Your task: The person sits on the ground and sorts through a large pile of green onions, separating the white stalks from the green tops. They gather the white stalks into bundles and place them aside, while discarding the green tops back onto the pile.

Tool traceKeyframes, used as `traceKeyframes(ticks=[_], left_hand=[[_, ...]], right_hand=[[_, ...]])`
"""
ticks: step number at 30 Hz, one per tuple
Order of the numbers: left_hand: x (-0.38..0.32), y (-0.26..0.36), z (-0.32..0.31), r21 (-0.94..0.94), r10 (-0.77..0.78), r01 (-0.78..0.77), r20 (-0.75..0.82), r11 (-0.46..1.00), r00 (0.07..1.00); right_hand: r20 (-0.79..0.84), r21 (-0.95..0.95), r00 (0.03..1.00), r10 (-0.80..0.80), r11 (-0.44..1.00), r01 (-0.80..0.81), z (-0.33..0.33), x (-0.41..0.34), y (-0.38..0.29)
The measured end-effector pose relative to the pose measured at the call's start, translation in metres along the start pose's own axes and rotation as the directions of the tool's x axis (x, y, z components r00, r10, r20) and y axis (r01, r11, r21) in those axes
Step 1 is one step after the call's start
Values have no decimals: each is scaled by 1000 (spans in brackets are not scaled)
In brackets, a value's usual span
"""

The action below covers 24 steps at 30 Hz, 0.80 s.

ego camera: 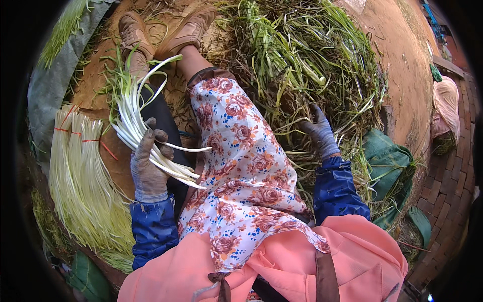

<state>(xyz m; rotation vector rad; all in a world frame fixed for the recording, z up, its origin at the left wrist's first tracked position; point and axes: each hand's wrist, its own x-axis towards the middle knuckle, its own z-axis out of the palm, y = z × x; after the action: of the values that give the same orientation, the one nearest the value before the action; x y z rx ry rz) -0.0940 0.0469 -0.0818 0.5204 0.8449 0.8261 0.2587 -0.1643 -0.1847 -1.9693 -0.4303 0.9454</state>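
My left hand (pixel 151 162), in a soiled knit glove, is closed around a bunch of long white-stemmed green shoots (pixel 132 109). Their pale ends point right over the flowered apron (pixel 234 151), and the green leaves reach towards my shoes. My right hand (pixel 320 132), gloved too, reaches into the near edge of a big heap of loose green and withered stalks (pixel 302 60). Its fingertips are partly hidden among the stalks, so whether they grip any cannot be told. Left of my left hand lie pale yellow-white bundles (pixel 86 170) tied with red bands.
A grey sheet (pixel 53 87) with more green shoots (pixel 64 32) runs along the upper left. Green woven sacking (pixel 386 162) lies right of my right sleeve. My shoes (pixel 185 32) rest on bare earth beside the heap. A pink covered bundle (pixel 445 105) stands at far right by brick paving (pixel 449 181).
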Motion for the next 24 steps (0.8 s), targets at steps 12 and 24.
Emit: traceKeyframes(ticks=[12,24], left_hand=[[20,-15,-16,74,-49,52,-33,996,998],[29,-21,-28,39,-35,35,4,999,999]], right_hand=[[-197,-560,972,128,799,-219,17,25,18],[-336,348,825,-454,754,557,-114,-49,-140]])
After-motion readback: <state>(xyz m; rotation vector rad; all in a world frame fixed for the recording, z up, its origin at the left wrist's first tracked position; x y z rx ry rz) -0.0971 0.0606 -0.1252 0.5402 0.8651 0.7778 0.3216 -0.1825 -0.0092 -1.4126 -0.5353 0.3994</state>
